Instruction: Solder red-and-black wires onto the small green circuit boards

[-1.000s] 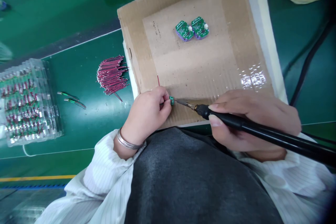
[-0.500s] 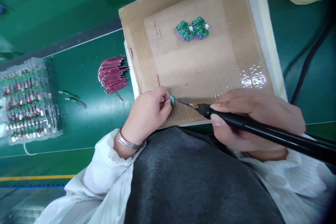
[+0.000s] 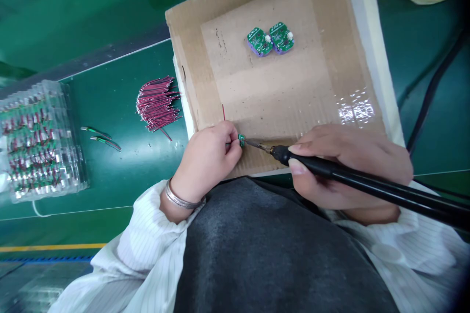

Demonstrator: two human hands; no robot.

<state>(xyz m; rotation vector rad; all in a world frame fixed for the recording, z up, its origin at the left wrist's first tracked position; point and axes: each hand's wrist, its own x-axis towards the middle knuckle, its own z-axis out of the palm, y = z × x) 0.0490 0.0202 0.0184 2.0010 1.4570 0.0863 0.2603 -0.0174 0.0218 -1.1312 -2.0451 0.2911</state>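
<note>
Left hand (image 3: 207, 159) pinches a mostly hidden small board (image 3: 241, 140); right hand (image 3: 348, 166) clasps the soldering iron (image 3: 367, 186).

White pinstriped sleeves (image 3: 147, 234), silver bracelet (image 3: 178, 199), grey apron (image 3: 264, 249)

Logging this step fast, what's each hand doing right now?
Left hand: closed, fingers pinching a small green board.
Right hand: closed around the soldering iron, tip at that board.

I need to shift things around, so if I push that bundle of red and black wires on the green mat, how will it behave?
The wire bundle looks loose, with no tie visible, so it would probably scatter rather than slide whole. The strands are thin and short, so likely light and bendy. One strand already lies splayed out.
</note>
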